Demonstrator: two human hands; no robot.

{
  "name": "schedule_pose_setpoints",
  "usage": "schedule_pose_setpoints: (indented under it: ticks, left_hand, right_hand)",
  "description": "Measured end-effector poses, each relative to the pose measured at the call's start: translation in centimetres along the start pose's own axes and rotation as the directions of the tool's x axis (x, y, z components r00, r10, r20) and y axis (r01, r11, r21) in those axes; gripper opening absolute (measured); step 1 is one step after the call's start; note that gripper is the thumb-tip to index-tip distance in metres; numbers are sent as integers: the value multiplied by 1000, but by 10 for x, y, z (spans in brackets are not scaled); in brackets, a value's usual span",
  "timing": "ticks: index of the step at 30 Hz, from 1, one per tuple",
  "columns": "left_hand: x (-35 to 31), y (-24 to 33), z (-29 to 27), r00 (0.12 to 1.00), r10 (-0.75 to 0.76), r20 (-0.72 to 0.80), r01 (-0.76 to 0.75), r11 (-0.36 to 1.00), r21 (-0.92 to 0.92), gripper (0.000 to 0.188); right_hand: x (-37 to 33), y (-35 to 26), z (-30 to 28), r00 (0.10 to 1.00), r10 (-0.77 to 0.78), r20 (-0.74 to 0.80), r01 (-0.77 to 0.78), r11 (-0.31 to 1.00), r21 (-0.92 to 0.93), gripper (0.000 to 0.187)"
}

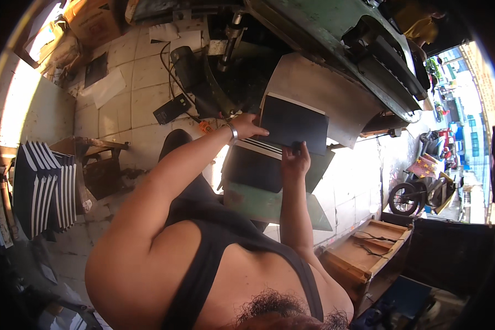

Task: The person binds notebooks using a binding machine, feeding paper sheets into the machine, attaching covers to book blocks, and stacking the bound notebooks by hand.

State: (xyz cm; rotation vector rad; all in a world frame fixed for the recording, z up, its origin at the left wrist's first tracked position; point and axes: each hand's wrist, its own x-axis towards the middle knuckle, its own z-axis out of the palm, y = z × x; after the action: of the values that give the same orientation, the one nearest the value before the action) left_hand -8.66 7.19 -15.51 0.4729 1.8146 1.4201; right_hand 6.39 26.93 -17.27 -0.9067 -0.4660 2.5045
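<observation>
A flat dark blue book cover [294, 124] with a pale strip along its far edge lies at the front of a curved grey-brown metal plate [319, 88]. My left hand [248, 126], a band at its wrist, grips the cover's left edge, thumb on top. At the near edge, my right hand [296, 160] has its fingers closed at the border, next to a small dark spot I cannot make out. Under both hands a pile of similar dark covers [254, 168] with pale edges rests on a green metal surface [247, 202].
A large green machine [313, 27] stands ahead. Dark covers with white edges [44, 187] stand fanned at far left. On the tiled floor lie a black box [172, 109] and papers [110, 88]. A wooden drawer frame [371, 245] is at lower right; a motorbike [410, 195] stands outside.
</observation>
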Motion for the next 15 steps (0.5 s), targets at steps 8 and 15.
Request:
schedule_pose_setpoints:
  ticks: [8, 15]
  left_hand:
    - [5, 14, -11, 950, 303, -75, -247, 876, 414, 59]
    - [29, 58, -23, 825, 565, 15, -463, 661, 591, 30]
  right_hand:
    - [1, -110, -3, 870, -130, 476, 487, 386, -784, 36]
    - [54, -138, 32, 754, -159, 638, 653, 292, -699, 19]
